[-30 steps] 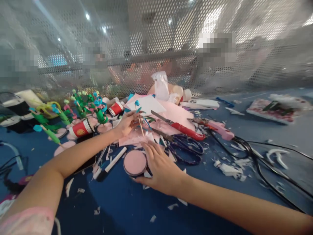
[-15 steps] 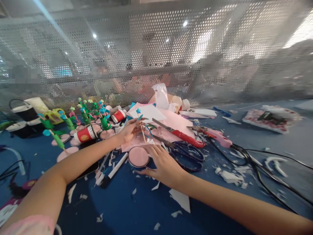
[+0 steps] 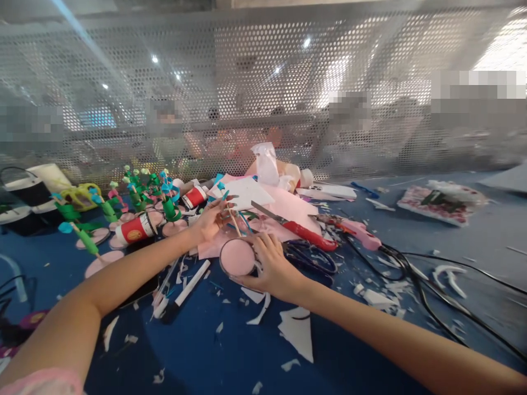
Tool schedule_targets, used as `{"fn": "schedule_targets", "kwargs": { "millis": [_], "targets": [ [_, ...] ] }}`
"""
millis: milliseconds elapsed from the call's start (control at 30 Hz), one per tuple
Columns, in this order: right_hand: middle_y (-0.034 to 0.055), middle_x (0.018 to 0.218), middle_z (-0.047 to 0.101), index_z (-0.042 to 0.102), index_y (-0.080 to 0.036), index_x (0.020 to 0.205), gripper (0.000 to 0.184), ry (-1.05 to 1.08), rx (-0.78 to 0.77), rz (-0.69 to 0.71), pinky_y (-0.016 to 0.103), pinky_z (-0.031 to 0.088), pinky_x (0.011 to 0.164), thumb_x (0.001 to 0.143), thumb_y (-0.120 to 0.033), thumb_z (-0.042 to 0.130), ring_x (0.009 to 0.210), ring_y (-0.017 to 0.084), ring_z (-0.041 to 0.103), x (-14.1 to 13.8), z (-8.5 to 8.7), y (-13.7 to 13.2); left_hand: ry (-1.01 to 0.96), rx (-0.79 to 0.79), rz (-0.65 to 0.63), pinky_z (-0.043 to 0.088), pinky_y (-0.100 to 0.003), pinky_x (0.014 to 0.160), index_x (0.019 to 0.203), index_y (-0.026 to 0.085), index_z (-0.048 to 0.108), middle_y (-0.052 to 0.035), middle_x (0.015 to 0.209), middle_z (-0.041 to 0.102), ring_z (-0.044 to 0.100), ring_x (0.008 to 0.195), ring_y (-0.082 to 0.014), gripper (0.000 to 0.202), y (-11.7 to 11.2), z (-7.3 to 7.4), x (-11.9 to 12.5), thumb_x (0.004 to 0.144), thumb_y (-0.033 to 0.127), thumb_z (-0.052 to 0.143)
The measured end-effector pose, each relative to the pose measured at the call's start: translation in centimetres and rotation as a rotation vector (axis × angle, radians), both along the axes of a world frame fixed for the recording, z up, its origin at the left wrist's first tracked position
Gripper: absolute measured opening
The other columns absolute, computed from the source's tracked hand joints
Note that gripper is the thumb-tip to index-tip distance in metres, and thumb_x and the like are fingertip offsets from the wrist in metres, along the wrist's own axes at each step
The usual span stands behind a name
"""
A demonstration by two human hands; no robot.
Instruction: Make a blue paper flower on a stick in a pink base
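My left hand (image 3: 212,218) pinches a thin wooden stick with a blue paper tip (image 3: 229,212), held upright above the pink paper pile (image 3: 288,206). My right hand (image 3: 275,267) grips a round pink disc with a dark rim (image 3: 236,257), tilted up off the blue table (image 3: 197,351). The stick's lower end sits just above the disc.
Red-handled scissors (image 3: 304,231), dark scissors (image 3: 315,262) and a pink glue gun (image 3: 358,231) with black cable (image 3: 432,285) lie to the right. Finished green and blue stick figures on pink discs (image 3: 135,203), red tape rolls (image 3: 134,229) and a marker (image 3: 187,288) lie left. Paper scraps (image 3: 298,332) litter the front. A perforated metal screen (image 3: 263,93) stands behind.
My right hand has closed around the pink disc and lifted it off the table toward the stick. The left hand has stayed in place with the stick.
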State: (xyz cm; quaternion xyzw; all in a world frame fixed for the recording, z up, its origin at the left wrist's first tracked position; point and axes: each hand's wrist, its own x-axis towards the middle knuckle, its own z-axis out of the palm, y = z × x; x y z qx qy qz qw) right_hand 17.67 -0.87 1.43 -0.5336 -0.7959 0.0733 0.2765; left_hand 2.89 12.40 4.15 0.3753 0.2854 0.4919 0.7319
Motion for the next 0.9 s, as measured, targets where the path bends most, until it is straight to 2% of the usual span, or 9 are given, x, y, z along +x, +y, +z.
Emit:
{"fn": "schedule_targets", "kwargs": {
  "millis": [133, 233, 367, 533, 733, 900],
  "targets": [
    [0.0149, 0.113, 0.051, 0.046, -0.015, 0.123, 0.064, -0.052, 0.000, -0.140, 0.051, 0.039, 0.091, 0.072, -0.048, 0.066, 0.104, 0.030, 0.044, 0.9, -0.5, 0.4, -0.049, -0.029, 0.060, 0.051, -0.017, 0.050, 0.107, 0.019, 0.062, 0.0044, 0.062, 0.066, 0.061, 0.049, -0.0062, 0.027, 0.6, 0.0, -0.1, 0.083, 0.009, 0.054],
    [0.0157, 0.114, 0.049, 0.045, -0.015, 0.126, 0.065, -0.077, -0.003, -0.159, 0.052, 0.039, 0.091, 0.073, -0.049, 0.064, 0.105, 0.031, 0.043, 1.1, -1.0, 0.5, -0.057, -0.045, 0.059, 0.051, -0.018, 0.051, 0.107, 0.018, 0.062, 0.0035, 0.065, 0.067, 0.062, 0.052, -0.0068, 0.026, 0.5, -0.1, -0.1, 0.086, 0.011, 0.050],
    [0.0183, 0.120, 0.043, 0.042, -0.014, 0.132, 0.070, -0.109, 0.028, -0.182, 0.053, 0.036, 0.096, 0.076, -0.051, 0.061, 0.111, 0.033, 0.040, 1.0, -1.3, 0.3, -0.013, -0.011, -0.006, 0.052, -0.020, 0.053, 0.103, 0.016, 0.064, 0.0028, 0.062, 0.065, 0.062, 0.052, -0.0084, 0.023, -0.2, -0.1, -0.1, 0.083, 0.010, 0.054],
    [0.0176, 0.121, 0.044, 0.039, -0.016, 0.134, 0.068, -0.128, 0.077, -0.144, 0.053, 0.038, 0.093, 0.079, -0.050, 0.057, 0.113, 0.033, 0.040, 0.9, -1.4, 0.1, 0.001, 0.023, -0.047, 0.052, -0.020, 0.052, 0.094, 0.014, 0.065, 0.0038, 0.058, 0.062, 0.059, 0.049, -0.0073, 0.020, -0.6, 0.2, -0.1, 0.075, 0.008, 0.064],
    [0.0180, 0.122, 0.046, 0.041, -0.012, 0.130, 0.065, -0.117, 0.075, -0.130, 0.051, 0.041, 0.091, 0.078, -0.047, 0.057, 0.109, 0.032, 0.041, 1.0, -1.5, 0.1, -0.028, 0.008, -0.034, 0.051, -0.018, 0.051, 0.088, 0.015, 0.066, 0.0036, 0.056, 0.063, 0.060, 0.049, -0.0071, 0.016, -0.4, 0.2, -0.1, 0.074, 0.008, 0.065],
    [0.0174, 0.122, 0.046, 0.039, -0.015, 0.129, 0.062, -0.079, 0.112, -0.076, 0.052, 0.041, 0.090, 0.082, -0.052, 0.051, 0.109, 0.032, 0.042, 1.1, -1.5, -0.1, -0.017, 0.045, -0.065, 0.052, -0.017, 0.053, 0.078, 0.014, 0.068, 0.0030, 0.059, 0.065, 0.061, 0.051, -0.0064, 0.012, -0.3, 0.0, 0.0, 0.067, 0.011, 0.072]
  ]
}}
